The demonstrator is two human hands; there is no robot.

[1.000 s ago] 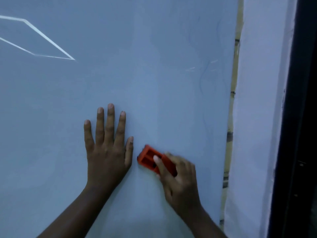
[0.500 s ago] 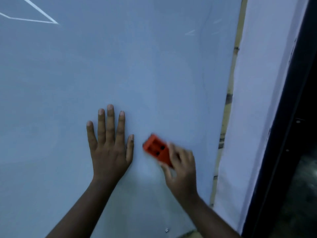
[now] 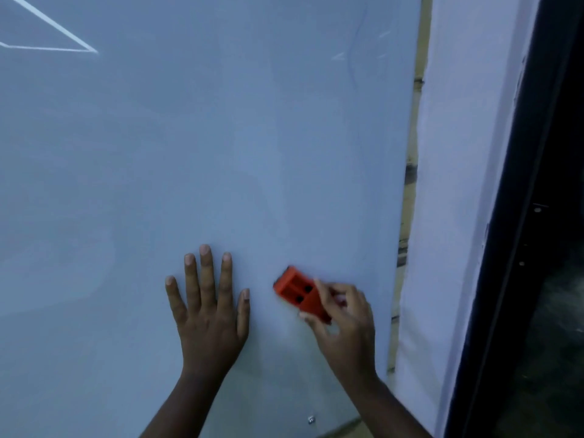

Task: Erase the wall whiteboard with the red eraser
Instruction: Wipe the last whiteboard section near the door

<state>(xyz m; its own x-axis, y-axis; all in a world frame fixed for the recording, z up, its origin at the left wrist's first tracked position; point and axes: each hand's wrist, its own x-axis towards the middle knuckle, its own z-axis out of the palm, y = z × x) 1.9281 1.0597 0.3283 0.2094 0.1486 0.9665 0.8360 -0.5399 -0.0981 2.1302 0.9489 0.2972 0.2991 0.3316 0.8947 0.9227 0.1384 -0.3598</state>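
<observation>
Red eraser (image 3: 298, 292), tilted, two dark holes.

whiteboard (image 3: 221, 137): smooth, faintly glossy | eraser (image 3: 298, 292): red plastic, matt

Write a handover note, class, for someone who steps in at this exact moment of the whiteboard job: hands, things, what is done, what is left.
Left hand: flat on the pale wall whiteboard, fingers straight, holding nothing.
Right hand: fingers curled round the red plastic block eraser, which is pressed to the board low down, near its right edge.
Done: the area around the hands looks wiped.
Left: faint dark strokes remain at upper right; the white lines at upper left may be a reflection, so check them.
</observation>
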